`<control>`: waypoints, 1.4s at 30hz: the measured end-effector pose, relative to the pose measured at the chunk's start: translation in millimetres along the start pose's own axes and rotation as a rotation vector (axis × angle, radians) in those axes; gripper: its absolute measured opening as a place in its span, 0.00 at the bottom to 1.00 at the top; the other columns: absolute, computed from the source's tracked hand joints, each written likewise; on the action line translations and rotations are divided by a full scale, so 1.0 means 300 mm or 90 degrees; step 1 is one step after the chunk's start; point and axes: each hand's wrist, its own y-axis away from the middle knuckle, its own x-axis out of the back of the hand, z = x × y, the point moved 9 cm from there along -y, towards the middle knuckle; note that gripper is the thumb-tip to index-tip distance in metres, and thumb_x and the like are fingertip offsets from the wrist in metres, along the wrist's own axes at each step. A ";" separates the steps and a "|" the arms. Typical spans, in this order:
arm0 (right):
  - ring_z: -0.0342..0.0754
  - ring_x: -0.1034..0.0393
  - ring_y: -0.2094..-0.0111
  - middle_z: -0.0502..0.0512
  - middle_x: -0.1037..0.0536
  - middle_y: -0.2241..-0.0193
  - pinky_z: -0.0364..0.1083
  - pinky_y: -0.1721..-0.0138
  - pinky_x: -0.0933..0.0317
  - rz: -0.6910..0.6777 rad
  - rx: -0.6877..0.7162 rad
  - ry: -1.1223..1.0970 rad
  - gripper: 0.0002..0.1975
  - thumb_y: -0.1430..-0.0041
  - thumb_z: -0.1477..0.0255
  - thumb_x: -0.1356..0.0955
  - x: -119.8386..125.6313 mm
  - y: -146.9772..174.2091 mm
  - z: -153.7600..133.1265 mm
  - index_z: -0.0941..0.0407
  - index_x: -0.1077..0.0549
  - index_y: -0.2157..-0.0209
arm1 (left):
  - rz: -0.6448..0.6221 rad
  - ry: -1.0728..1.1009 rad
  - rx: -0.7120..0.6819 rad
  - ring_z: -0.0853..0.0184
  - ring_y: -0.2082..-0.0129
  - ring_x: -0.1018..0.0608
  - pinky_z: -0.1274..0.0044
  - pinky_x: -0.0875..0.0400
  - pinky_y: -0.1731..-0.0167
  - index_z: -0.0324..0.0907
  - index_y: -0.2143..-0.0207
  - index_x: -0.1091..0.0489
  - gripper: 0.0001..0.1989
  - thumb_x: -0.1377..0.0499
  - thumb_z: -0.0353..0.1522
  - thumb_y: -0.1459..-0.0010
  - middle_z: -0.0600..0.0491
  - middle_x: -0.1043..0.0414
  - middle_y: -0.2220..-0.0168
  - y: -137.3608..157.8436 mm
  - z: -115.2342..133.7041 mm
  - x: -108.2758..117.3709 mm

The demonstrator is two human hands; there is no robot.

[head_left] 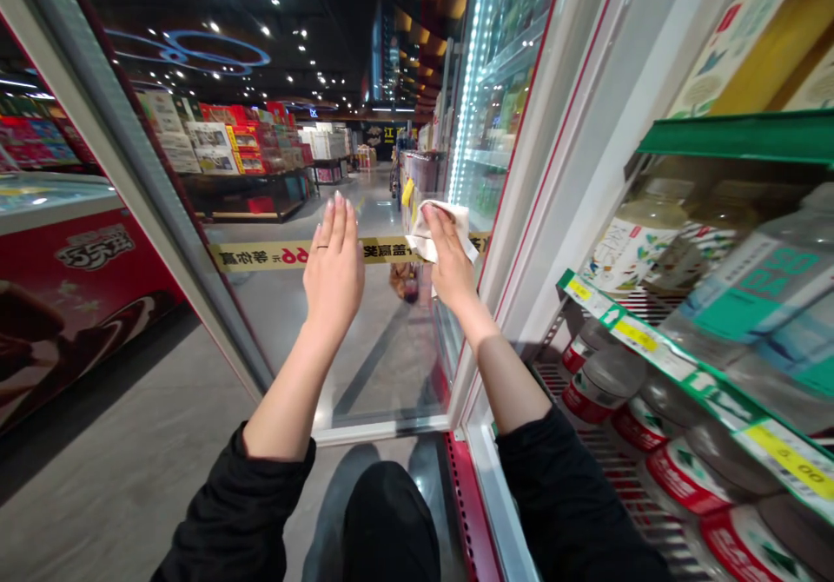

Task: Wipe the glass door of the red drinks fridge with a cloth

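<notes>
A glass door point(384, 347) with a pale frame stands open in front of me, and a yellow printed strip point(254, 254) runs across it. My left hand point(334, 261) lies flat against the glass over this strip, its fingers stretched out and a ring on one of them. Just to the right, my right hand point(449, 256) presses a crumpled white cloth point(422, 248) to the pane near the door's right side. The fingers rest on top of the cloth and cover part of it.
On the right, cooler shelves hold bottles point(749, 304) behind a green price rail point(651, 352). A red chest freezer point(84, 278) stands at the left. Beyond the glass are stacked boxes point(241, 143) on a display. A red perforated sill point(466, 504) lies below the door.
</notes>
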 end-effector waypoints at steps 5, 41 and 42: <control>0.53 0.59 0.16 0.52 0.48 0.16 0.70 0.18 0.52 0.151 -0.037 0.053 0.52 0.35 0.87 0.44 0.119 0.017 0.164 0.43 0.66 0.16 | -0.018 0.034 -0.008 0.57 0.16 0.52 0.55 0.56 0.16 0.47 0.17 0.51 0.37 0.53 0.28 0.26 0.52 0.55 0.16 0.005 -0.014 0.002; 0.54 0.51 0.17 0.45 0.39 0.19 0.69 0.19 0.50 0.043 0.024 0.058 0.52 0.34 0.85 0.44 -0.044 0.111 0.098 0.38 0.64 0.17 | -0.013 0.041 -0.084 0.57 0.16 0.52 0.57 0.57 0.16 0.49 0.16 0.58 0.37 0.56 0.30 0.23 0.53 0.54 0.16 0.013 -0.018 0.019; 0.54 0.49 0.18 0.46 0.37 0.20 0.69 0.19 0.48 0.025 0.029 0.064 0.52 0.34 0.85 0.44 -0.053 0.136 0.104 0.38 0.63 0.16 | -0.010 0.047 -0.088 0.57 0.16 0.52 0.57 0.57 0.16 0.49 0.16 0.58 0.36 0.56 0.31 0.23 0.53 0.53 0.16 0.013 -0.019 0.020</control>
